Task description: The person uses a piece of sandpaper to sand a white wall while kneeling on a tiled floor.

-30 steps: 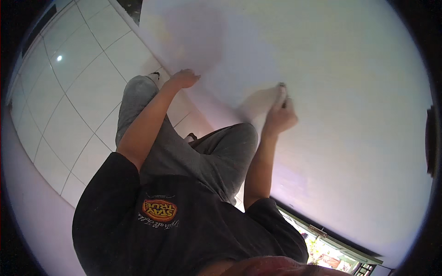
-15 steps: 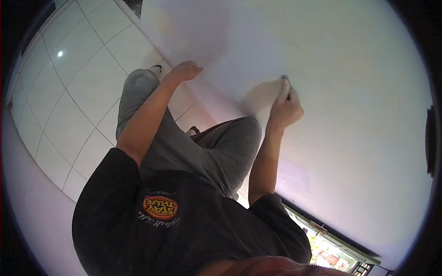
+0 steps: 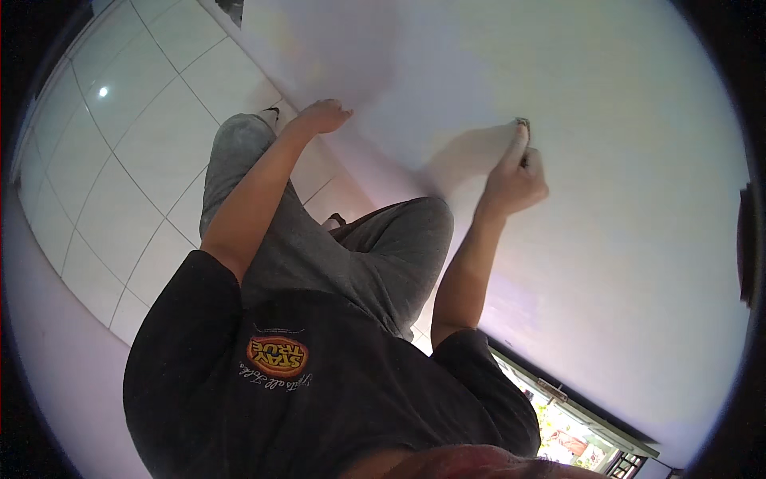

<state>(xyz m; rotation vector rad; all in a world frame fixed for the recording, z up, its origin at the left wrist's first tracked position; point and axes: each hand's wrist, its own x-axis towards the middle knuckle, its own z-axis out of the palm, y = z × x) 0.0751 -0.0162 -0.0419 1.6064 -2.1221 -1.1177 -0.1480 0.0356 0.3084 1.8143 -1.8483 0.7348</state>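
Fingers (image 3: pixel 517 147) of our right hand (image 3: pixel 517 184) are pinched together on some small dark-edged bit (image 3: pixel 523 122), right up by the pale wall (image 3: pixel 630 176). Our left hand (image 3: pixel 322 118) is loosely curled near the wall; we can't tell if it's gripping anything. Then our grey trousers (image 3: pixel 407 239), white floor tiles (image 3: pixel 144 152) off left.

Below you spreads a floor (image 3: pixel 140 172) of glossy pale square tiles, divided by thin dark joints, with a bright spot of light (image 3: pixel 103 92) reflected toward its left side. Just past your knees (image 3: pixel 427 219), small parts of your feet (image 3: pixel 334 222) show against it.
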